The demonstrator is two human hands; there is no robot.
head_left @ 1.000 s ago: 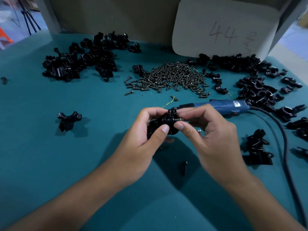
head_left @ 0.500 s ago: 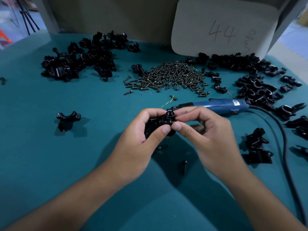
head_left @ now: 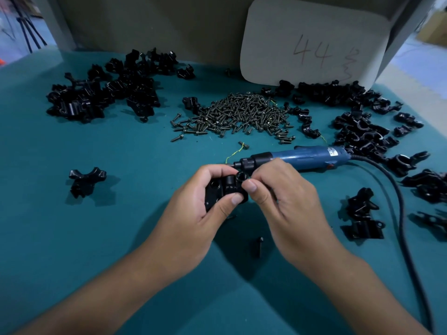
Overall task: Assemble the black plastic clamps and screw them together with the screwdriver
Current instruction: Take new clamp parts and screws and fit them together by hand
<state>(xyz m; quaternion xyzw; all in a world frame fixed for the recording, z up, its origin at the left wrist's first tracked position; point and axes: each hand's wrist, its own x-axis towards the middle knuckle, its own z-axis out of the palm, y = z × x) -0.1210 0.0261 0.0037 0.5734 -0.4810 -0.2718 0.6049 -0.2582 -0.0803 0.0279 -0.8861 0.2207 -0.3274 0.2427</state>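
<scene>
Two hands meet at centre: the left hand (head_left: pixel 193 213) grips a black plastic clamp (head_left: pixel 225 189), while the right hand (head_left: pixel 278 201) pinches its end. At one o'clock lies the blue corded electric screwdriver (head_left: pixel 302 157), untouched; at twelve, the heap of dark metal screws (head_left: pixel 237 114). Fastening looks undone, with many loose clamp pieces left.

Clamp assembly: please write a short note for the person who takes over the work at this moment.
Left hand: grips the black clamp above the table.
Right hand: pinches at the clamp's right end; whether it holds a screw is hidden.
Screwdriver: lies on the table behind the hands, untouched.
Screw pile: centre back. Loose clamp parts lie back left and right.
Done: the parts are held together.
Left: seat the screw, drive it with the screwdriver.
</scene>
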